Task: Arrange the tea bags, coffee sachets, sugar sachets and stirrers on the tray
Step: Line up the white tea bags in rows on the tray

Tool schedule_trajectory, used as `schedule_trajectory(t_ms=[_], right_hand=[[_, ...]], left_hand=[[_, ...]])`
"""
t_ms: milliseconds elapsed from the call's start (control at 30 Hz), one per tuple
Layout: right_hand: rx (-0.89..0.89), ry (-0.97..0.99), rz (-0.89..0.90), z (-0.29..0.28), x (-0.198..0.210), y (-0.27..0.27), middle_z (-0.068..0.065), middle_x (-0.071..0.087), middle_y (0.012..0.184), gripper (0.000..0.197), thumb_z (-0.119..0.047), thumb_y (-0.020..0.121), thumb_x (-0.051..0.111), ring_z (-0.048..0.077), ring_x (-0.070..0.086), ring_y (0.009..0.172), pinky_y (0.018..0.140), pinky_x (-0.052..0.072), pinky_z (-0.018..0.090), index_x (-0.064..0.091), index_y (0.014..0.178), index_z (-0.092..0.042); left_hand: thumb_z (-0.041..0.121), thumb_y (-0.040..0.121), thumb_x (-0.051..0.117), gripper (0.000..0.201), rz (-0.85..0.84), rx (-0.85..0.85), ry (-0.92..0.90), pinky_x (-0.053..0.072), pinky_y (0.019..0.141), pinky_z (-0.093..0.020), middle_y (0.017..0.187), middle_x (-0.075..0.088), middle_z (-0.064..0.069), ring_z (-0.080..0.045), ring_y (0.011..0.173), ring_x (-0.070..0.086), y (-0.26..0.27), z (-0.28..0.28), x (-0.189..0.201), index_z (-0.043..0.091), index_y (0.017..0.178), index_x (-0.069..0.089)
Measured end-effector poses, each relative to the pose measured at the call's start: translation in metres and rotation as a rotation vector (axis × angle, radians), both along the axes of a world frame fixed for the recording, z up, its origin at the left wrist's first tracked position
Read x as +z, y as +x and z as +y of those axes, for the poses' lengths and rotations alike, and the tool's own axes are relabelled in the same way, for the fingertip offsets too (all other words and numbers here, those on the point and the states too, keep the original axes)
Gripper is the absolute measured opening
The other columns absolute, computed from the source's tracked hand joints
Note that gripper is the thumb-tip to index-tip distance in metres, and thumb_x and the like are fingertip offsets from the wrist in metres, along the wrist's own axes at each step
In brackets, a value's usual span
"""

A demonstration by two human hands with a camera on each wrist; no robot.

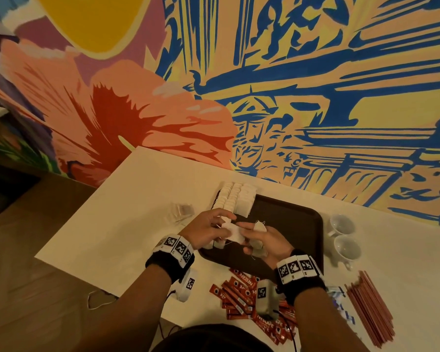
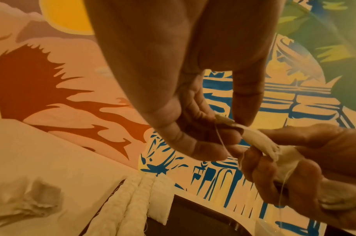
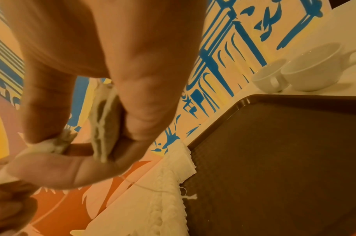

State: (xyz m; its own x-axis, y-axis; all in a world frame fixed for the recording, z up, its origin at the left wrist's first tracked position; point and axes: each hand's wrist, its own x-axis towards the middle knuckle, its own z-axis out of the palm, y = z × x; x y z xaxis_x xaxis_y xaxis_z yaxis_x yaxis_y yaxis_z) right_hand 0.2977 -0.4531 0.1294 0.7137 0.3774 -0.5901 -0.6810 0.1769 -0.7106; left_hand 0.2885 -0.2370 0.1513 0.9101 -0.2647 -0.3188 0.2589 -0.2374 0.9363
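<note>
Tea bags (image 1: 235, 200) are standing in packed rows along the far-left edge of the brown tray (image 1: 297, 224); the rest of the tray floor is showing bare. Judging by this, only the tea step is under way.

Coffee sachets (image 1: 241, 298) are lying in a loose red heap on the bench (image 1: 127, 199) near the person, off the tray. Stirrers (image 1: 368, 306) are lying bundled at the right, also off the tray. Blue-and-white packets (image 1: 341, 304) beside them are probably the sugar; too hidden to be sure.

Left hand (image 1: 208, 228) is hovering over the tray's near-left part, thumb and fingers pinching one end of a loose tea bag (image 1: 233, 232). Right hand (image 1: 264, 240), palm turned up, is curling round a small clutch of tea bags and gripping the other end of that same bag, threads dangling. Both hands are meeting just above the tray.
</note>
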Motion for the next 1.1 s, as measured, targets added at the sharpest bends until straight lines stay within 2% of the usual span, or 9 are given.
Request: schedule_trajectory(t_ms=[100, 233, 400, 467, 567, 667, 733, 900, 1100], right_hand=[[0.004, -0.001, -0.015, 0.008, 0.001, 0.002, 0.016, 0.071, 0.099, 0.028, -0.005, 0.088, 0.074, 0.02, 0.069, 0.084, 0.071, 0.059, 0.031, 0.074, 0.116, -0.003], [-0.019, -0.056, -0.03, 0.018, -0.001, 0.004, 0.017, 0.072, 0.095, 0.022, -0.001, 0.089, 0.072, 0.02, 0.071, 0.081, 0.072, 0.061, 0.031, 0.072, 0.111, 0.002], [-0.102, -0.123, 0.06, 0.028, -0.006, 0.006, 0.019, 0.068, 0.095, 0.026, 0.002, 0.089, 0.07, 0.022, 0.067, 0.073, 0.062, 0.058, 0.031, 0.07, 0.115, 0.002], [-0.167, -0.106, 0.145, 0.027, -0.012, 0.007, 0.02, 0.069, 0.1, 0.027, 0.004, 0.091, 0.064, 0.026, 0.068, 0.08, 0.067, 0.06, 0.033, 0.067, 0.118, 0.005], [-0.225, -0.086, 0.23, 0.025, -0.017, 0.001, 0.024, 0.067, 0.119, 0.027, -0.001, 0.098, 0.051, 0.034, 0.067, 0.104, 0.084, 0.058, 0.039, 0.062, 0.123, 0.006], [-0.263, -0.052, 0.241, 0.023, -0.019, -0.003, 0.029, 0.062, 0.128, 0.032, 0.004, 0.099, 0.044, 0.038, 0.063, 0.112, 0.093, 0.053, 0.041, 0.056, 0.128, 0.006], [-0.29, -0.047, 0.233, 0.022, -0.019, -0.004, 0.027, 0.064, 0.127, 0.033, 0.003, 0.099, 0.048, 0.037, 0.065, 0.11, 0.092, 0.054, 0.043, 0.056, 0.13, 0.002], [-0.224, -0.189, 0.189, 0.025, -0.01, -0.007, 0.01, 0.07, 0.124, 0.024, -0.022, 0.106, 0.047, 0.034, 0.065, 0.114, 0.091, 0.056, 0.052, 0.06, 0.125, -0.014], [-0.182, -0.352, 0.147, 0.034, -0.006, -0.007, 0.009, 0.072, 0.117, 0.025, -0.026, 0.106, 0.05, 0.028, 0.069, 0.104, 0.08, 0.058, 0.04, 0.07, 0.119, -0.016]], left_hand=[[0.0, 0.086, 0.073, 0.04, 0.014, 0.081, -0.033, 0.057, 0.075, -0.035, 0.084, 0.064, -0.004, -0.02, 0.071, 0.064, 0.007, 0.006, -0.005, 0.016, 0.121, 0.065], [0.002, 0.087, 0.073, 0.029, 0.031, 0.188, -0.027, 0.058, 0.071, -0.032, 0.087, 0.063, -0.009, -0.024, 0.076, 0.062, 0.015, 0.014, -0.015, 0.007, 0.114, 0.068], [0.006, 0.091, 0.07, 0.021, -0.007, 0.137, 0.049, 0.055, 0.063, -0.021, 0.091, 0.068, -0.008, -0.017, 0.076, 0.064, 0.028, 0.023, -0.024, 0.005, 0.111, 0.069], [0.007, 0.092, 0.068, 0.017, -0.025, 0.133, 0.095, 0.053, 0.06, -0.018, 0.09, 0.067, -0.006, -0.014, 0.072, 0.063, 0.036, 0.029, -0.029, 0.005, 0.11, 0.068], [0.011, 0.093, 0.067, 0.018, -0.033, 0.115, 0.186, 0.053, 0.058, -0.017, 0.1, 0.067, -0.007, -0.013, 0.075, 0.063, 0.047, 0.038, -0.046, 0.009, 0.111, 0.068], [0.022, 0.093, 0.069, 0.012, -0.01, 0.065, 0.327, 0.056, 0.063, -0.021, 0.104, 0.065, 0.001, -0.014, 0.085, 0.065, 0.052, 0.046, -0.073, 0.021, 0.104, 0.068], [0.029, 0.091, 0.07, 0.014, 0.006, -0.028, 0.42, 0.057, 0.077, -0.028, 0.104, 0.064, 0.006, -0.015, 0.093, 0.064, 0.055, 0.048, -0.091, 0.024, 0.104, 0.069], [0.034, 0.092, 0.067, 0.028, 0.066, -0.316, 0.574, 0.051, 0.084, -0.027, 0.117, 0.067, 0.0, -0.015, 0.091, 0.062, 0.061, 0.041, -0.121, 0.024, 0.118, 0.07], [0.041, 0.092, 0.062, 0.031, 0.004, -0.392, 0.814, 0.047, 0.085, -0.027, 0.123, 0.065, -0.001, -0.025, 0.106, 0.063, 0.068, 0.024, -0.14, 0.029, 0.119, 0.069]])
